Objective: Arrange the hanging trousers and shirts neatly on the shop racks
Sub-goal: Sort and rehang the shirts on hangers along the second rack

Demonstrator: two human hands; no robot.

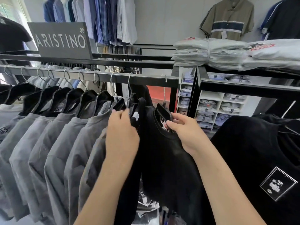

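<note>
**On the shop rack: black shirts held in both hands**

At the right end of the rail (146,78), beside a row of grey shirts (65,143), a black shirt (165,159) is hung on a tilted hanger (163,112); the hanger is gripped by the right hand (185,132); the collar of the neighbouring black shirt (138,109) is pinched by the left hand (121,135); if the hanger is tipped further, the shirt could be shed, or its hook (165,78) slid off the rail end.

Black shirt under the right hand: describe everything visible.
The black shirt, plain matte knit with a round neck, hangs on a tilted black hanger whose wire hook sits last on the rail. The right hand grips the hanger at the collar; the left hand holds a neighbouring black garment touching its left side.
</note>
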